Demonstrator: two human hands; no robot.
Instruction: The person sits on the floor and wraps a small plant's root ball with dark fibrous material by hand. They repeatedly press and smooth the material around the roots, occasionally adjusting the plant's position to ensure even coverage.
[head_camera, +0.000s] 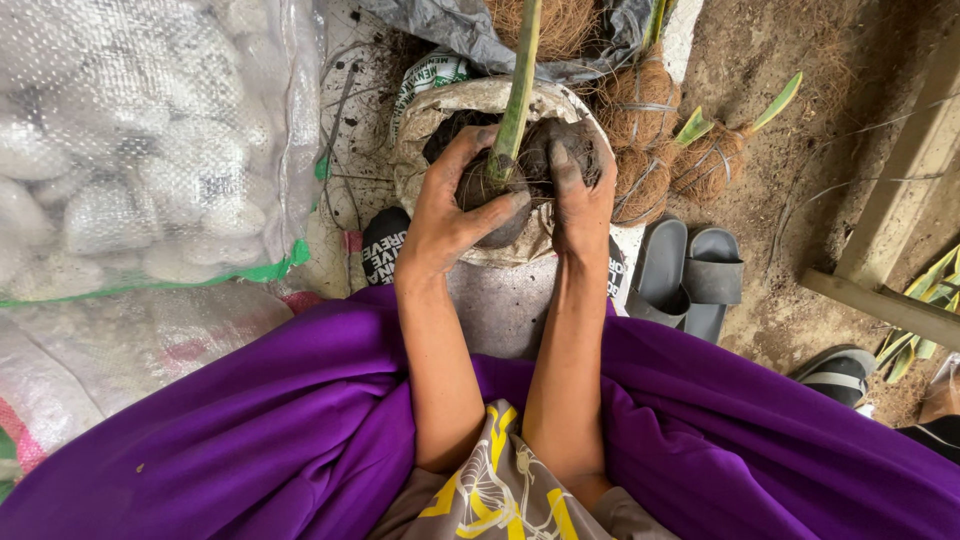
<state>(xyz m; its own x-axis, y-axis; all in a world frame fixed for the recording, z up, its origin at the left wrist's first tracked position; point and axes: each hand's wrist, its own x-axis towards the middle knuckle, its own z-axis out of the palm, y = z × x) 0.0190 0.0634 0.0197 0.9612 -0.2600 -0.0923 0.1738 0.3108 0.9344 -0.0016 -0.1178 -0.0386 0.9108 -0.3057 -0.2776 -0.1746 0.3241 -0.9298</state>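
Observation:
My left hand (450, 205) grips the soil-covered root ball (490, 195) of a plant with a green stem (518, 90) that rises toward the top edge. My right hand (580, 190) is cupped over a clump of dark soil (565, 145) right next to the stem. Both hands are muddy and sit over a pale, worn pot (470, 100) holding dark soil. The lower part of the root ball is hidden by my left fingers.
A clear sack of white stones (140, 150) fills the left. Several coir-wrapped root balls with green shoots (700, 150) lie at the right of the pot. Grey sandals (690, 275) rest on the dirt floor, a wooden beam (900, 180) at far right. Purple cloth (250, 430) covers my knees.

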